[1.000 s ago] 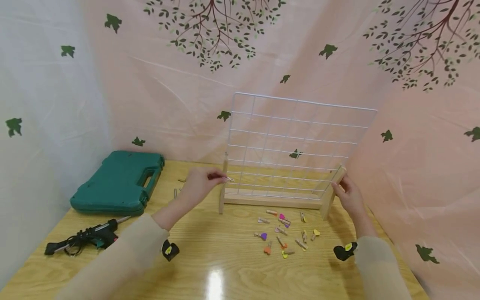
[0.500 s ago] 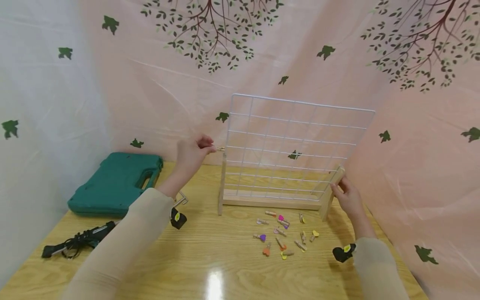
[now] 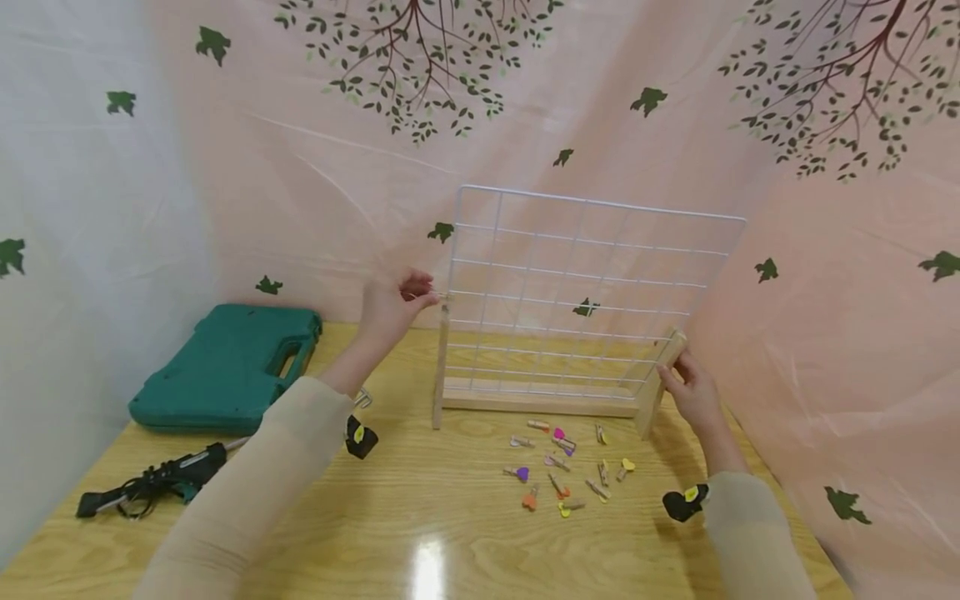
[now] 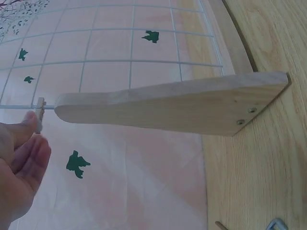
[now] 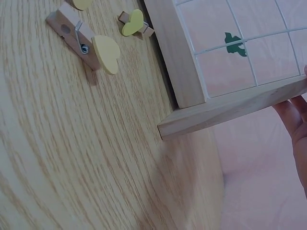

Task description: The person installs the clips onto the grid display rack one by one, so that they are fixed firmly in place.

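Observation:
A white wire grid (image 3: pixel 587 198) stands in a wooden frame with a post on each side. In the head view, my left hand (image 3: pixel 397 304) is at the grid's left edge, just above the left wooden post (image 3: pixel 441 367). It pinches a small wooden clothespin (image 4: pixel 40 114), which sits across the edge wire in the left wrist view. Part of the clothespin is hidden by the thumb. My right hand (image 3: pixel 697 400) grips the right wooden post (image 3: pixel 652 400) near its top; the right wrist view shows only some of its fingers (image 5: pixel 288 117).
Several clothespins with coloured hearts, one with a purple heart (image 3: pixel 522 473), lie before the stand. A green case (image 3: pixel 217 367) and a black glue gun (image 3: pixel 165 479) are at the left. A bent metal piece (image 3: pixel 363 398) lies near my left wrist.
My left hand has risen from beside the left post's lower part to above its top, then shifted slightly right, bringing the clothespin onto the edge wire. My right hand stays on its post.

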Available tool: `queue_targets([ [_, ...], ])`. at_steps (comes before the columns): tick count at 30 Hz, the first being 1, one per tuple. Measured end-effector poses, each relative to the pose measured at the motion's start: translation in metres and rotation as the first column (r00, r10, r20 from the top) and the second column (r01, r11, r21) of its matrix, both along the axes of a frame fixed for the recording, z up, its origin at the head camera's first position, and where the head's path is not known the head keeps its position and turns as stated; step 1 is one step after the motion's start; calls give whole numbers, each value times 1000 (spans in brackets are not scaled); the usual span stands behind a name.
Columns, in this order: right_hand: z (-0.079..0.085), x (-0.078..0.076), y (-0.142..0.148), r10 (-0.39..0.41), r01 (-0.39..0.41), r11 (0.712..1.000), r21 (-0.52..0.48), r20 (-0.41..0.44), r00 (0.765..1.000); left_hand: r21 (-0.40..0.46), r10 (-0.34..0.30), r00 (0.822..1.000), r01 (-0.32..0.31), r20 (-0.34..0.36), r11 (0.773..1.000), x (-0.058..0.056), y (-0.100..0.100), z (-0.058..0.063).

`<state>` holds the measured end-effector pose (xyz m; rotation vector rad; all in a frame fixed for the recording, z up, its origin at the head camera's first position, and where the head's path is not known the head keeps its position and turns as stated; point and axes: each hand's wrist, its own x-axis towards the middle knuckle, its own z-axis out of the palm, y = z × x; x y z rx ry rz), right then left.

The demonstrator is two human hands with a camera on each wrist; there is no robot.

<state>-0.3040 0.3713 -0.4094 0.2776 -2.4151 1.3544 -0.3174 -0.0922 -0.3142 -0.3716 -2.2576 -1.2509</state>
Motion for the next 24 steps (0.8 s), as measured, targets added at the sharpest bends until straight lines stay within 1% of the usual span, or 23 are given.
queue_targets([
  [1, 0, 0, 0, -4, 4, 1000, 6, 1, 1000, -12, 7, 1000, -7, -3, 1000, 3, 0, 0],
  [4, 2, 2, -1, -4, 4, 1000, 19, 6, 1000, -42, 9, 999, -11, -48, 999, 14, 3, 0],
  [7, 3, 2, 0, -7, 7, 1000, 25, -1, 1000, -83, -26, 996, 19, -90, 996, 28, 11, -6],
  [9, 3, 3, 0, -14, 14, 999, 41, -6, 1000, -118, -76, 992, 63, -102, 991, 37, 20, -15],
  [11, 2, 2, 1, -27, 28, 998, 51, -10, 1000, -176, -119, 988, 101, -93, 979, 44, 30, -27],
  [13, 2, 1, 2, -38, 39, 997, 63, -11, 999, -234, -169, 983, 149, -71, 961, 50, 40, -43],
  [15, 1, 0, 2, -43, 44, 997, 67, -13, 999, -280, -219, 976, 207, -11, 937, 54, 50, -60],
  [17, 1, 0, 3, -45, 46, 996, 75, -16, 999, -313, -271, 961, 274, 56, 909, 58, 59, -75],
  [19, 0, -1, 3, -50, 52, 995, 83, -24, 998, -324, -323, 937, 349, 133, 879, 60, 68, -89],
  [21, 0, -1, 4, -54, 56, 995, 86, -31, 998, -325, -372, 906, 421, 204, 847, 61, 75, -100],
  [23, 0, -1, 4, -48, 51, 996, 76, -35, 998, -335, -425, 871, 488, 245, 806, 60, 83, -110],
  [24, 0, -1, 5, -44, 47, 996, 71, -37, 998, -332, -452, 850, 523, 270, 785, 60, 86, -114],
])
